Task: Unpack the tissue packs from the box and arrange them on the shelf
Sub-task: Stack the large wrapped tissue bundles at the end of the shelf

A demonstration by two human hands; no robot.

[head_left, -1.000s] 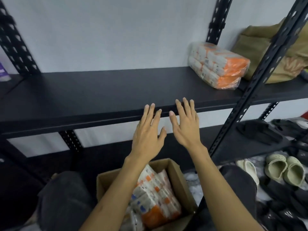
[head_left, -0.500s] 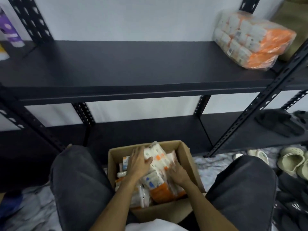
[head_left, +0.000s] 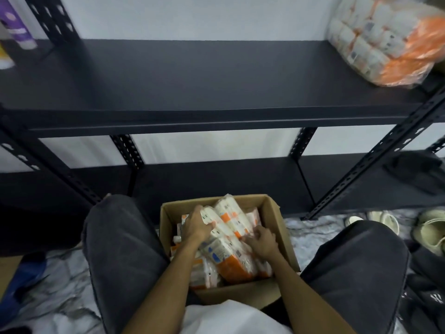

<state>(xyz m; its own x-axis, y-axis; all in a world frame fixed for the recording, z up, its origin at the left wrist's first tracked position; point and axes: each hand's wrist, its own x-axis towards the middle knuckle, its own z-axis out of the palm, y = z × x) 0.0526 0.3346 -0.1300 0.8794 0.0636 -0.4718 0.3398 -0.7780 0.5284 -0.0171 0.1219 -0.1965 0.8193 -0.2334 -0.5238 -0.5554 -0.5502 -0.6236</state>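
Right now my worry is the shelf (head_left: 192, 75): the one bundle (head_left: 385, 42) already up there sits at its far right end and looks close to the front edge, so it could tip off if nudged. Below the shelf, the box (head_left: 272, 213) between my knees is crammed with tissue packs. My left hand (head_left: 196, 226) grips the top pack (head_left: 226, 227) and my right hand (head_left: 262, 241) clutches its other side; the slick wrap could slip, or snag neighbours.
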